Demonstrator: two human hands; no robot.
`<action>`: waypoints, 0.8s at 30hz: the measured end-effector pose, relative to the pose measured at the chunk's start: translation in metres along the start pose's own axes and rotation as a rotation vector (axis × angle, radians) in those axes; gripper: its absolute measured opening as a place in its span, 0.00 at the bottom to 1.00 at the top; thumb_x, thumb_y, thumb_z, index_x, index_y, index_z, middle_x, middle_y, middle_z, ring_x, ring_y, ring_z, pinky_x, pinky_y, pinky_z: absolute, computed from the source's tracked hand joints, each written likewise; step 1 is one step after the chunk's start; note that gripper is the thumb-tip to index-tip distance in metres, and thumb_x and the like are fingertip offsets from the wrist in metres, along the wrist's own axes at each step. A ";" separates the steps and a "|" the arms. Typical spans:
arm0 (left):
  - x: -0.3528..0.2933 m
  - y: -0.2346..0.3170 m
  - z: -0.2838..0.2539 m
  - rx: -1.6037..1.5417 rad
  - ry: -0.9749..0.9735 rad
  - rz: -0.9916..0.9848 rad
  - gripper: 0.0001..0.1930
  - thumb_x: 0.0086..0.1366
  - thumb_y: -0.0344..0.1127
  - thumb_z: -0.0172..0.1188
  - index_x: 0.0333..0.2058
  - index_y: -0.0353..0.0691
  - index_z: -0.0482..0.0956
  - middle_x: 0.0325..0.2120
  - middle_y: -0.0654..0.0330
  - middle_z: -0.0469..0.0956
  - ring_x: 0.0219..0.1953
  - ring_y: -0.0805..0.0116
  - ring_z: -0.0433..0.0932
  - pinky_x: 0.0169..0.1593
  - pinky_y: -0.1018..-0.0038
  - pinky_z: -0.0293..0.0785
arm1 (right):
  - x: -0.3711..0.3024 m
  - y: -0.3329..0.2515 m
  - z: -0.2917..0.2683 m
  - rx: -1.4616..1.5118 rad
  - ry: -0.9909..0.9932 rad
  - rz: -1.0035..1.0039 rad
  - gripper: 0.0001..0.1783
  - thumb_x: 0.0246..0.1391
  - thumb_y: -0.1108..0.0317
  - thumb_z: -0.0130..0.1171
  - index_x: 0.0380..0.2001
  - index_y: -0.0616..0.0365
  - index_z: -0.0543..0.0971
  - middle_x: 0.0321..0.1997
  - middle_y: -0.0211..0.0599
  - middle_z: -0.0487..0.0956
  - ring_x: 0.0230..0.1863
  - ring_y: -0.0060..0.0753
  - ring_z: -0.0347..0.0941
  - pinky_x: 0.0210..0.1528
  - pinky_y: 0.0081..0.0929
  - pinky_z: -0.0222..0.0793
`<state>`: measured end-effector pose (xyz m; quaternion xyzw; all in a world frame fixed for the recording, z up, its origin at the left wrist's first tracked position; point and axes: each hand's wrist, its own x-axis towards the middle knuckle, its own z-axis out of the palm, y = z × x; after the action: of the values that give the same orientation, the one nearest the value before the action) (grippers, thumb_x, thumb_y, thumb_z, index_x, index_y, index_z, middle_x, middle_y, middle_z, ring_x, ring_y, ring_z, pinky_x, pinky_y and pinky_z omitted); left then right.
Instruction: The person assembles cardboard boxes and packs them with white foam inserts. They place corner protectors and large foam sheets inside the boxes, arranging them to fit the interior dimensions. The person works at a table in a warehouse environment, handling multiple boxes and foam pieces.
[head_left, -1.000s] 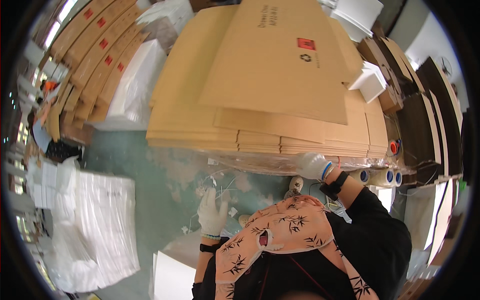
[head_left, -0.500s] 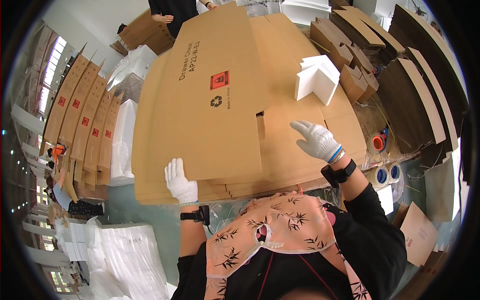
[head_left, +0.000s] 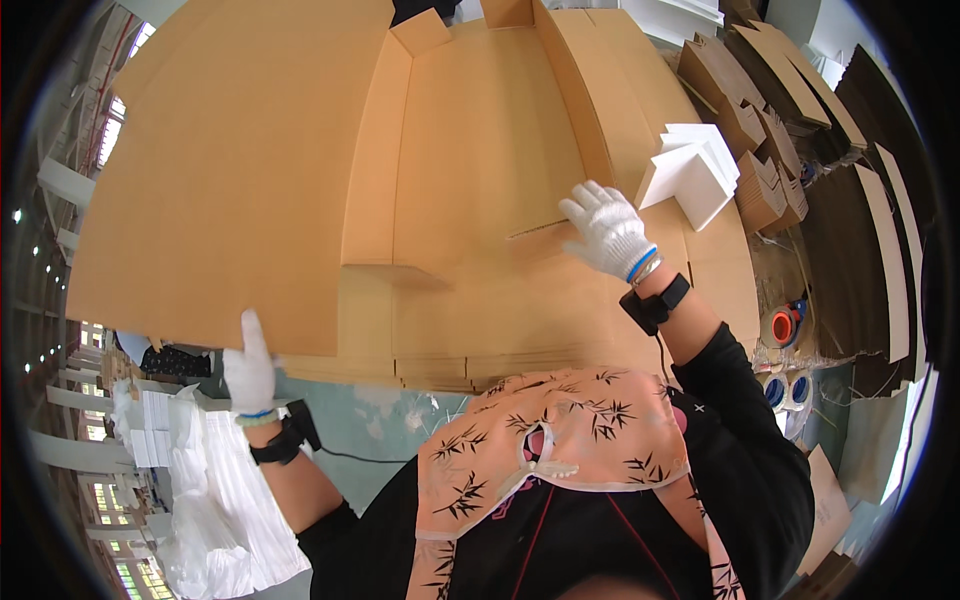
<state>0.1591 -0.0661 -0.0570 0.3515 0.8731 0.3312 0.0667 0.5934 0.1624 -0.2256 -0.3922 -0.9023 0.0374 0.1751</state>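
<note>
A large brown carton (head_left: 485, 130) lies unfolded before me, its shallow inside showing between raised side walls. Its broad left panel (head_left: 225, 170) is swung out to the left. My left hand (head_left: 249, 372), in a white knitted glove, grips this panel's near edge, thumb on top and the other fingers hidden beneath. Over the right near part of the carton is my right hand (head_left: 610, 235), gloved too, palm down and open with fingers stretched. It holds nothing. Whether it touches the cardboard below, I cannot tell.
White L-shaped foam pieces (head_left: 692, 175) stand to the right on stacked cardboard. Beyond are folded cardboard pieces (head_left: 760, 130), an orange-and-blue tape dispenser (head_left: 783, 325) and tape rolls (head_left: 785, 389). White wrapped bundles (head_left: 240, 500) lie at lower left. Someone's dark clothing (head_left: 420, 8) shows at the far edge.
The carton's printed top panel has been opened out to the left, exposing the inside. My left hand moved left with its edge; my right hand shifted slightly and stays open.
</note>
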 end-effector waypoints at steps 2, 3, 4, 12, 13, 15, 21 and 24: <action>0.026 -0.023 -0.031 -0.190 -0.042 0.041 0.32 0.74 0.59 0.45 0.57 0.32 0.72 0.37 0.54 0.82 0.31 0.67 0.83 0.24 0.77 0.78 | 0.006 -0.015 -0.003 0.001 0.112 -0.033 0.25 0.41 0.60 0.69 0.44 0.56 0.76 0.43 0.41 0.75 0.52 0.45 0.70 0.55 0.40 0.67; 0.032 -0.036 -0.037 -0.217 -0.012 0.000 0.34 0.73 0.62 0.43 0.59 0.34 0.70 0.37 0.55 0.82 0.30 0.69 0.82 0.24 0.77 0.78 | 0.007 -0.019 -0.006 0.010 0.108 -0.032 0.24 0.41 0.61 0.69 0.43 0.56 0.76 0.43 0.40 0.75 0.52 0.44 0.71 0.55 0.40 0.67; 0.041 -0.050 -0.046 -0.260 -0.057 -0.038 0.35 0.73 0.64 0.42 0.58 0.34 0.70 0.35 0.57 0.81 0.28 0.70 0.81 0.23 0.76 0.76 | 0.008 -0.021 -0.007 0.023 0.103 -0.025 0.24 0.41 0.62 0.69 0.43 0.56 0.75 0.42 0.40 0.75 0.51 0.44 0.71 0.55 0.40 0.67; 0.098 -0.189 -0.076 -0.680 -0.101 -0.257 0.33 0.68 0.66 0.51 0.55 0.41 0.72 0.38 0.61 0.79 0.28 0.71 0.77 0.21 0.78 0.66 | 0.002 -0.023 -0.007 0.027 0.156 0.012 0.25 0.33 0.67 0.66 0.41 0.56 0.75 0.41 0.39 0.75 0.46 0.44 0.73 0.50 0.38 0.69; 0.101 -0.198 -0.071 -0.722 0.016 -0.313 0.37 0.66 0.67 0.53 0.59 0.41 0.69 0.48 0.60 0.77 0.40 0.67 0.78 0.28 0.72 0.73 | 0.001 -0.023 -0.004 0.030 0.155 0.021 0.26 0.33 0.68 0.66 0.42 0.56 0.75 0.42 0.39 0.75 0.47 0.45 0.73 0.51 0.39 0.69; 0.101 -0.197 -0.067 -0.813 0.030 -0.347 0.41 0.65 0.69 0.52 0.65 0.43 0.65 0.58 0.58 0.71 0.57 0.60 0.71 0.51 0.60 0.73 | 0.002 -0.022 -0.001 0.021 0.162 0.031 0.26 0.33 0.68 0.66 0.42 0.56 0.75 0.42 0.38 0.75 0.47 0.44 0.74 0.51 0.39 0.69; 0.108 -0.218 -0.019 -0.826 0.145 -0.527 0.40 0.67 0.70 0.48 0.62 0.41 0.68 0.55 0.57 0.75 0.53 0.64 0.75 0.51 0.66 0.73 | 0.009 -0.010 -0.004 0.049 0.173 0.003 0.23 0.35 0.68 0.65 0.40 0.54 0.74 0.40 0.35 0.75 0.46 0.40 0.73 0.50 0.37 0.68; 0.085 -0.278 0.017 -0.767 0.085 -0.647 0.38 0.67 0.70 0.47 0.60 0.40 0.71 0.51 0.59 0.78 0.49 0.67 0.78 0.46 0.69 0.76 | -0.010 -0.016 -0.017 0.114 0.204 -0.040 0.26 0.36 0.68 0.65 0.44 0.54 0.75 0.46 0.39 0.76 0.51 0.43 0.73 0.56 0.40 0.68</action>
<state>-0.0566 -0.1493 -0.2335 -0.0010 0.7548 0.6045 0.2545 0.5945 0.1429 -0.2096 -0.3653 -0.8839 0.0452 0.2886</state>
